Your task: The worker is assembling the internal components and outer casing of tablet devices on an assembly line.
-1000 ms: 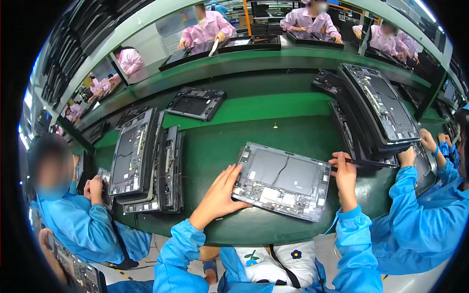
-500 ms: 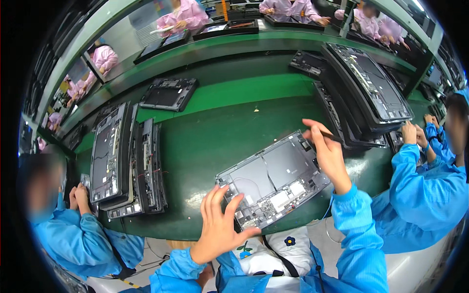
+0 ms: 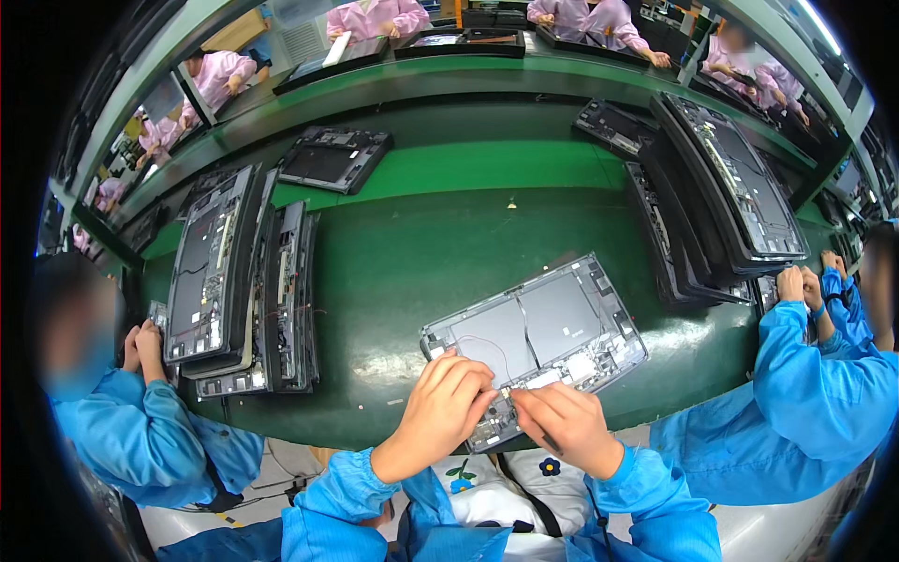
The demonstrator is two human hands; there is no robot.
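An opened tablet-like device [image 3: 559, 317], with a grey inner shell and a circuit board along its near side, lies tilted on the green bench in front of me. My left hand [image 3: 442, 405] is over its near left corner, fingers bent and thumb and fingertips close together; what they pinch, if anything, is hidden. Closed and resting at the board's near edge, my right hand [image 3: 569, 429] has a slim dark tool [image 3: 550, 441] in it, mostly covered by the fingers. Both sets of fingertips nearly meet over the board. A thin reddish wire [image 3: 489, 341] curves across the shell.
Stacks of similar opened devices stand left [image 3: 208, 272] and right [image 3: 740, 187]. Another device [image 3: 335, 157] lies at the back left, one more [image 3: 613, 126] at the back right. Blue-sleeved co-workers [image 3: 140, 412] sit on both sides. People in pink work behind the rail.
My right hand has come from the device's far right corner to the near edge of the board. My left hand has moved right, its spread fingers now drawn together over the board.
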